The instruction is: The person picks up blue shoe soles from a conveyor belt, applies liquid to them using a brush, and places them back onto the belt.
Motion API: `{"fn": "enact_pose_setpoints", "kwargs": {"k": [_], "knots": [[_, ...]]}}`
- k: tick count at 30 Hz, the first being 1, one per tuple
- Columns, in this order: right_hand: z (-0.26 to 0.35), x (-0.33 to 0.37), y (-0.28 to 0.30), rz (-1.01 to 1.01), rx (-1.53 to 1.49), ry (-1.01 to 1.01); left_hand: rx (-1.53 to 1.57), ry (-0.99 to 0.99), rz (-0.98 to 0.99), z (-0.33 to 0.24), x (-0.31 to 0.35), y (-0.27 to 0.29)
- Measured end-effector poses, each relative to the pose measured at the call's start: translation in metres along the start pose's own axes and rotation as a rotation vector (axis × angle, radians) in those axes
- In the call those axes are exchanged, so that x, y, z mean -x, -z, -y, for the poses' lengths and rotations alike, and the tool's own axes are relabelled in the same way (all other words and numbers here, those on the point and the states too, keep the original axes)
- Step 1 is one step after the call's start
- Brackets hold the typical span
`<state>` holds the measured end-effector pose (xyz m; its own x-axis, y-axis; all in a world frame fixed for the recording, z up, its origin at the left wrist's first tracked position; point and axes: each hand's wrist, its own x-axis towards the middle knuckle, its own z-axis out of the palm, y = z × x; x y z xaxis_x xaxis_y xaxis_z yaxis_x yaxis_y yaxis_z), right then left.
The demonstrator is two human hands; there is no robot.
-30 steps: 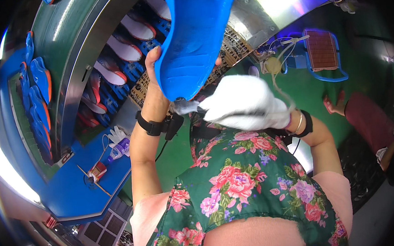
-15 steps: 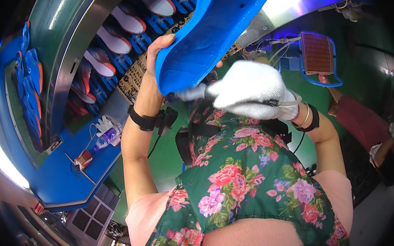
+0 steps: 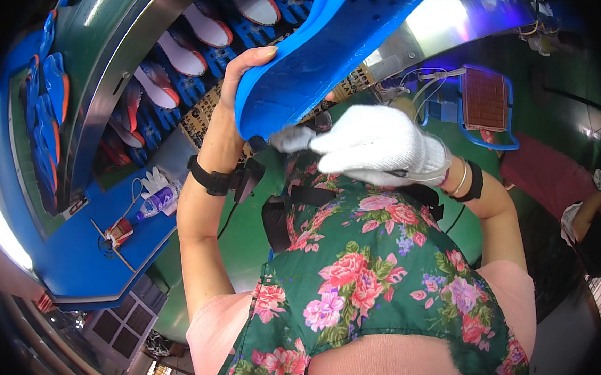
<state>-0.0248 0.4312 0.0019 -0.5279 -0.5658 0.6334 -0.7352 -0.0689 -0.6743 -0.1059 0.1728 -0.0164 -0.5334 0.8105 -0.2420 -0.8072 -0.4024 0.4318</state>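
My left hand [image 3: 242,69], bare, grips the side of a large blue shoe sole [image 3: 294,94] raised in front of me, its hollow inner face towards me. The thumb lies over the rim, and most of the other fingers are hidden behind the sole. In a white knit glove, my right hand [image 3: 377,144] is closed on a brush [image 3: 291,140]. The brush's dark tip is at the near rounded end of the sole, apparently touching its rim. Part of the brush handle is hidden in the glove.
Behind the sole, shoes [image 3: 209,26] with white bottoms sit in rows on blue holders. Blue-and-orange soles [image 3: 50,121] stand at far left. A blue shelf [image 3: 83,265] bears a bottle [image 3: 158,201], glove and red cup. At right are a stool [image 3: 484,98] and another person [image 3: 544,177].
The brush and my gloved right hand have shifted slightly, bringing the tip against the sole's near end. The sole has tilted a little; the surroundings have shifted slightly in view.
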Motion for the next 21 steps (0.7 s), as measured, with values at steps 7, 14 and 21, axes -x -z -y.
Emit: {"fn": "enact_pose_setpoints", "kwargs": {"k": [7, 14, 21], "knots": [[-0.001, -0.027, -0.016, -0.190, -0.225, -0.277, 0.171, -0.116, 0.025, -0.001, 0.007, 0.006], [0.001, -0.036, -0.033, -0.365, -0.310, -0.397, 0.176, -0.181, 0.058, -0.007, 0.007, 0.014], [-0.003, -0.038, -0.016, -0.294, -0.440, -0.466, 0.318, -0.269, 0.060, 0.003, 0.012, 0.016]]}}
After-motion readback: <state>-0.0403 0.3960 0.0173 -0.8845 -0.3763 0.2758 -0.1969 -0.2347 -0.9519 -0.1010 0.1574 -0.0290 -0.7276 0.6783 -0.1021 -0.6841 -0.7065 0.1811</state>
